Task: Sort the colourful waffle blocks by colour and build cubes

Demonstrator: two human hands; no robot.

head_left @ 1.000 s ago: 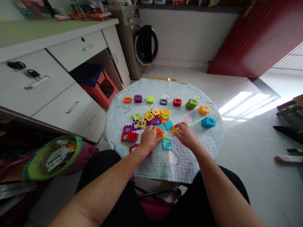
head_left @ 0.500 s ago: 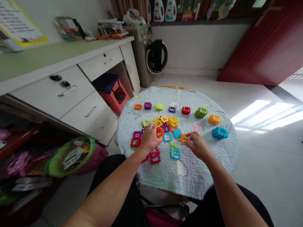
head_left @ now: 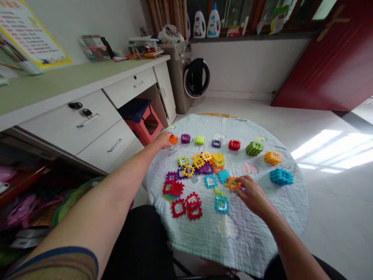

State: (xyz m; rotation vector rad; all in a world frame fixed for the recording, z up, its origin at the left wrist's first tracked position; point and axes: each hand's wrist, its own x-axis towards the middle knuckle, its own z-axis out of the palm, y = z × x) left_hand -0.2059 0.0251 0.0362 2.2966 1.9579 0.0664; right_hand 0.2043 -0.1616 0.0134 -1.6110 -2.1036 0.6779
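At the far left of the table my left hand (head_left: 163, 140) is closed on an orange notched building tile (head_left: 173, 139), at the spot of the small orange stack, which it partly hides. My right hand (head_left: 253, 191) pinches another orange tile (head_left: 234, 182) at the right side of the loose pile, with a bit of purple tile showing under its fingers. Close by lie blue tiles (head_left: 210, 181) and a light green one (head_left: 219, 192). Yellow tiles (head_left: 198, 160) and purple ones overlap in the middle. Red tiles (head_left: 178, 208) lie nearer to me.
Sorted stacks form an arc along the far side: purple (head_left: 185, 138), lime (head_left: 199, 140), dark purple (head_left: 216, 143), red (head_left: 234, 145), green (head_left: 254, 148), yellow-orange (head_left: 273, 157) and blue (head_left: 281, 176). A pale cloth (head_left: 250, 229) covers the round table. Drawers stand left.
My left hand has moved from the middle pile to the far-left orange stack, carrying an orange tile. My right hand stays at its orange tile. The view has shifted slightly.
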